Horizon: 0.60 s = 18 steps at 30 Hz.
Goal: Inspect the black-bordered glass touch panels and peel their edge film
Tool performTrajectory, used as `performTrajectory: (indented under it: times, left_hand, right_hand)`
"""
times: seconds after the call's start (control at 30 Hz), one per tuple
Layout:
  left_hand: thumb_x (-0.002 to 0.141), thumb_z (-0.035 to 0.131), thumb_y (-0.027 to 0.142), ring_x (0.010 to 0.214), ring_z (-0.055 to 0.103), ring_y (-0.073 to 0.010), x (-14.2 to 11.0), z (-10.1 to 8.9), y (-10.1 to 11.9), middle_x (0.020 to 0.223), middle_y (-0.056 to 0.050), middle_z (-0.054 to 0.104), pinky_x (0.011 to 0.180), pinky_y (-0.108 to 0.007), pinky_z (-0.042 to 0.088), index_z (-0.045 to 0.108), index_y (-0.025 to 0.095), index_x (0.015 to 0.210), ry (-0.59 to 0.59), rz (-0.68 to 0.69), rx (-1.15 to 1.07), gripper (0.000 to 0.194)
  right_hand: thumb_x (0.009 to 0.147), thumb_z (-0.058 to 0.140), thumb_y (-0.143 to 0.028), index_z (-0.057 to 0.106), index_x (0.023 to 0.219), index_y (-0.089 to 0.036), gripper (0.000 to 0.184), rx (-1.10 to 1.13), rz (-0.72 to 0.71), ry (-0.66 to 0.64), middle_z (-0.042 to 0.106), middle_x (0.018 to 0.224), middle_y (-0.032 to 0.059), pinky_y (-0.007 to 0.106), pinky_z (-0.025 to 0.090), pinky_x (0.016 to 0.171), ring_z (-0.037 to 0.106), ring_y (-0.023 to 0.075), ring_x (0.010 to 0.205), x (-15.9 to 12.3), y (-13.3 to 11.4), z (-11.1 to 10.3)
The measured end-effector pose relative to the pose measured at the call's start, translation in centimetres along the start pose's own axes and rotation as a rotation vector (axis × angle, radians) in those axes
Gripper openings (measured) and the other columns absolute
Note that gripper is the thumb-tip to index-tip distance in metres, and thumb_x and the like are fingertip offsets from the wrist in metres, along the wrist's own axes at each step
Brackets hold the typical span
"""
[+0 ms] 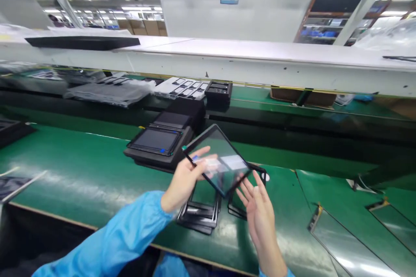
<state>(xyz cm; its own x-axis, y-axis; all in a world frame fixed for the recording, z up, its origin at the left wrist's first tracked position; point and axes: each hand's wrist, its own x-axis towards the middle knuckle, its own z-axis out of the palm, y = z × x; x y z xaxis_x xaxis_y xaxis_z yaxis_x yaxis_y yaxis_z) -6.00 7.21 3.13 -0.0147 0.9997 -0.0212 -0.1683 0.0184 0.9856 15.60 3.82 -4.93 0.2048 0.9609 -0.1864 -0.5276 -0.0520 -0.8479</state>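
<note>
Black-bordered clear glass panel (218,159), tilted, glossy

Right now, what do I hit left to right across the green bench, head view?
Dark tray at left edge → black foam block bearing dark screens → held clear panel → right hand → flat clear panels.

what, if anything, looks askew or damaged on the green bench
Mildly untidy: the black frames below the raised glass panel are stacked askew, their edges fanned out. No spill or breakage is visible.
</note>
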Motion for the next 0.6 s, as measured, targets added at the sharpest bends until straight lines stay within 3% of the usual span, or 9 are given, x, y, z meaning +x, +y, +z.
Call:
performTrajectory:
  times: [0.07, 0.13, 0.23, 0.3, 0.47, 0.6]
  left_hand:
    - [0.102, 0.067, 0.050, 0.120, 0.077, -0.0333, 3.4, -3.1, 2.5, 0.144, -0.019, 0.072, 0.095, -0.040, 0.063, 0.060, 0.018, 0.154, 0.084, 0.212, 0.349, 0.062]
    - [0.110, 0.047, 0.046, 0.125, 0.074, -0.0294, 7.5, -6.9, 5.0, 0.145, -0.011, 0.074, 0.106, -0.036, 0.057, 0.065, 0.020, 0.152, 0.235, 0.368, 1.011, 0.052]
    - [0.104, 0.052, 0.031, 0.131, 0.069, -0.0385, 13.7, -12.1, 7.1, 0.142, -0.011, 0.075, 0.114, -0.047, 0.049, 0.072, 0.024, 0.146, 0.331, 0.277, 1.296, 0.048]
    - [0.101, 0.055, 0.026, 0.131, 0.068, -0.0416, 16.8, -14.3, 6.7, 0.139, -0.015, 0.076, 0.114, -0.053, 0.047, 0.073, 0.024, 0.145, 0.334, 0.187, 1.409, 0.048]
    - [0.104, 0.063, 0.032, 0.138, 0.063, -0.0363, 19.8, -16.0, 2.8, 0.153, -0.015, 0.066, 0.117, -0.058, 0.044, 0.066, 0.021, 0.149, 0.206, 0.070, 1.553, 0.046]
    - [0.103, 0.066, 0.043, 0.139, 0.061, -0.0325, 20.0, -16.1, 1.7, 0.158, -0.013, 0.062, 0.119, -0.056, 0.043, 0.070, 0.021, 0.141, 0.109, 0.052, 1.571, 0.044]
  right_hand:
    - [0.093, 0.079, -0.055, 0.054, 0.158, -0.031, 0.074, -0.054, -0.024, -0.015, 0.070, 0.149, 0.0127, 0.053, 0.055, 0.114, 0.065, 0.0323, 0.141, 0.4, 0.0, -0.7]
    - [0.093, 0.081, -0.051, 0.056, 0.156, -0.035, 0.070, -0.121, -0.045, 0.009, 0.066, 0.155, 0.0088, 0.052, 0.050, 0.120, 0.060, 0.0322, 0.146, 0.5, 0.1, -2.9]
    - [0.093, 0.080, -0.052, 0.061, 0.153, -0.037, 0.065, -0.214, -0.048, 0.085, 0.065, 0.156, 0.0060, 0.051, 0.046, 0.124, 0.056, 0.0327, 0.149, 0.0, 0.4, -7.1]
    - [0.091, 0.079, -0.055, 0.061, 0.152, -0.035, 0.067, -0.260, -0.042, 0.162, 0.066, 0.156, 0.0080, 0.053, 0.045, 0.125, 0.057, 0.0346, 0.148, -0.5, 0.5, -9.4]
    - [0.084, 0.075, -0.067, 0.064, 0.150, -0.030, 0.076, -0.494, -0.116, 0.413, 0.067, 0.154, 0.0105, 0.062, 0.042, 0.127, 0.059, 0.0415, 0.145, -1.6, -1.6, -13.6]
    - [0.079, 0.067, -0.071, 0.069, 0.145, -0.044, 0.072, -0.927, -0.144, 0.714, 0.068, 0.151, 0.0145, 0.069, 0.043, 0.119, 0.060, 0.0476, 0.141, -1.1, -5.7, -19.6]
